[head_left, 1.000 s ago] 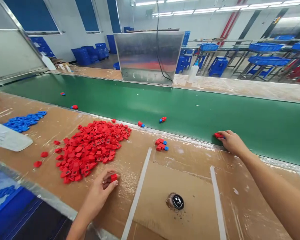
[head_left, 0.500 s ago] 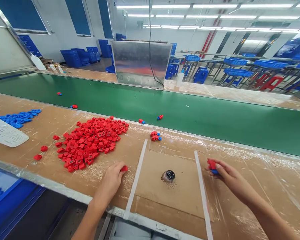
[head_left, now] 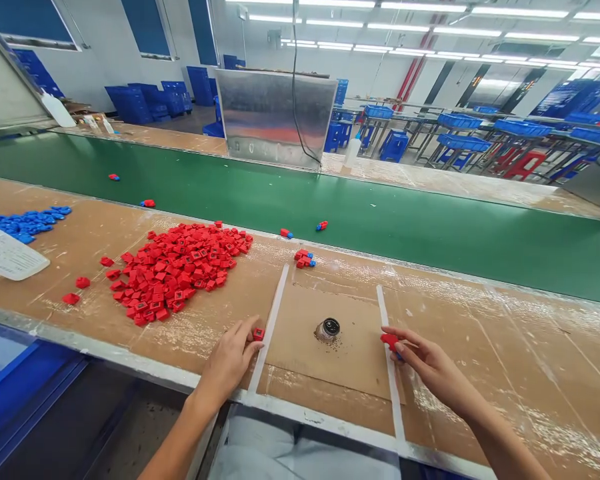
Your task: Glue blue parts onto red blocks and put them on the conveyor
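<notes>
My left hand (head_left: 227,363) rests on the brown-papered bench beside a white strip (head_left: 270,327), pinching a small red square plastic part (head_left: 259,334) in its fingertips. My right hand (head_left: 427,367) holds a red plastic part (head_left: 390,341) with a bit of blue showing under it, next to a second white strip (head_left: 391,373). Between the hands, a small round metal jar (head_left: 329,329) stands on a cardboard sheet (head_left: 325,347), with dark specks around it. A large heap of red square parts (head_left: 175,270) lies to the left of my left hand.
A green conveyor belt (head_left: 380,243) runs behind the bench, carrying a few small red-and-blue parts. A small red-and-blue cluster (head_left: 304,259) sits at the bench edge. Blue parts (head_left: 25,223) and a white sheet (head_left: 7,253) lie far left. Blue crates and stools stand beyond.
My right hand has come back from the belt edge to the near white strip with the part in it. My left hand has moved right, closer to the other strip.
</notes>
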`<action>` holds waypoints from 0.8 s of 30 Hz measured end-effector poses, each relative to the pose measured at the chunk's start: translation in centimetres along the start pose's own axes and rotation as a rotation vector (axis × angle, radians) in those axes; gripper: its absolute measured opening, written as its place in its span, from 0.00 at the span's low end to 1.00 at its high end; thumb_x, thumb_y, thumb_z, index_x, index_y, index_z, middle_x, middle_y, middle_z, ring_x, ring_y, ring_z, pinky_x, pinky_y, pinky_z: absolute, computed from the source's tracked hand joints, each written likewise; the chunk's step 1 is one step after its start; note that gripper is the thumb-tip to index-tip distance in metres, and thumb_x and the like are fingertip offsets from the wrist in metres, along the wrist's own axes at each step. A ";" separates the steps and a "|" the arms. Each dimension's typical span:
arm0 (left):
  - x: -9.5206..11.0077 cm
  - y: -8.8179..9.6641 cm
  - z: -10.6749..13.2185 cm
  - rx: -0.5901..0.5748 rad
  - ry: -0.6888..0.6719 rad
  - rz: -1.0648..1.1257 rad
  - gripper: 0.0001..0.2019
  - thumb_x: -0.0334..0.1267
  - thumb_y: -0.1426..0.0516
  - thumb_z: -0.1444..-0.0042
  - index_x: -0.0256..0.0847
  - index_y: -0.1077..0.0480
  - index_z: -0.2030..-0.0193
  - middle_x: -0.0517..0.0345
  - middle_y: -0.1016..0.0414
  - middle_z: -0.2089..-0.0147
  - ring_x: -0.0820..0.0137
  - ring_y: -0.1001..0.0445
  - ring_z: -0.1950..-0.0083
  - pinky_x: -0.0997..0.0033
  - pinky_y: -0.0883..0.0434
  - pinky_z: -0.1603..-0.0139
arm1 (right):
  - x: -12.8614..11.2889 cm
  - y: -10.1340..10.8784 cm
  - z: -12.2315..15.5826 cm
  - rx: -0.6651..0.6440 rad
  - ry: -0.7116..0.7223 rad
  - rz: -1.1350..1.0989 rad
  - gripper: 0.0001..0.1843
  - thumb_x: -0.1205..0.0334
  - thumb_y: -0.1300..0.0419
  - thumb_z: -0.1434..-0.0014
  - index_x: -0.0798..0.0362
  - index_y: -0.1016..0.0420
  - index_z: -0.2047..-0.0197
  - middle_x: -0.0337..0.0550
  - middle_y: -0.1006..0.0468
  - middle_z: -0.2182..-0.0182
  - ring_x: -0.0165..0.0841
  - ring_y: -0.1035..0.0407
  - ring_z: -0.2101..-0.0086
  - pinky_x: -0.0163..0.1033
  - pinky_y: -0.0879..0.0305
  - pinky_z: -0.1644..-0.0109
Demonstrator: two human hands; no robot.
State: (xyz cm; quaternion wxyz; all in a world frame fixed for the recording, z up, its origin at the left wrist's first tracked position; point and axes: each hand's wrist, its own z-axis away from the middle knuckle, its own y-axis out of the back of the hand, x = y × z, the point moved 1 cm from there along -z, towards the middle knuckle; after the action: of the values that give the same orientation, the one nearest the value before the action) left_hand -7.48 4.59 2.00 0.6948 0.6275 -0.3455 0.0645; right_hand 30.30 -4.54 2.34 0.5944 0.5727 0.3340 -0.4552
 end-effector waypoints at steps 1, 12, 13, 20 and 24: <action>0.1 0.2 -0.3 -0.012 0.003 -0.005 0.15 0.35 0.49 0.36 0.44 0.32 0.44 0.53 0.26 0.56 0.62 0.26 0.56 0.63 0.31 0.54 | -0.3 -0.4 0.0 -0.017 0.005 -0.011 0.28 0.40 0.41 0.40 0.52 0.27 0.45 0.52 0.20 0.58 0.41 0.24 0.63 0.49 0.24 0.56; 1.9 -1.2 0.1 0.014 0.041 0.479 0.09 0.36 0.43 0.42 0.42 0.26 0.55 0.58 0.23 0.62 0.69 0.27 0.63 0.71 0.32 0.60 | -4.7 -5.8 -0.7 0.130 0.364 0.347 0.15 0.53 0.45 0.33 0.50 0.28 0.47 0.50 0.23 0.53 0.41 0.27 0.56 0.50 0.29 0.51; 2.5 -1.8 0.2 0.001 0.053 0.536 0.09 0.36 0.43 0.42 0.41 0.26 0.56 0.59 0.24 0.64 0.69 0.27 0.65 0.72 0.32 0.61 | -5.0 -6.2 -0.8 0.153 0.412 0.413 0.14 0.54 0.45 0.32 0.50 0.28 0.48 0.49 0.23 0.54 0.41 0.28 0.56 0.50 0.30 0.52; 6.1 -5.6 0.0 -0.092 0.118 0.804 0.11 0.38 0.42 0.44 0.41 0.25 0.55 0.59 0.27 0.68 0.70 0.30 0.67 0.73 0.33 0.65 | -5.1 -8.1 -1.0 0.143 0.491 0.535 0.10 0.59 0.48 0.31 0.49 0.30 0.49 0.47 0.24 0.56 0.40 0.28 0.58 0.45 0.31 0.55; 6.8 -6.4 -0.1 -0.129 0.119 0.858 0.12 0.38 0.40 0.45 0.40 0.25 0.54 0.58 0.27 0.68 0.69 0.31 0.66 0.73 0.34 0.64 | -5.1 -8.1 -1.0 0.118 0.501 0.544 0.09 0.60 0.48 0.31 0.49 0.30 0.50 0.46 0.24 0.57 0.40 0.28 0.58 0.44 0.31 0.56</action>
State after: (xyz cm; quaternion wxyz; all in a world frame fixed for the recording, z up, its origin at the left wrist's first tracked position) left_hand 1.05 1.05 0.57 0.6615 0.3776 -0.5376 0.3618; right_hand 21.12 -2.15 3.88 0.5595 0.7673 0.2779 -0.1448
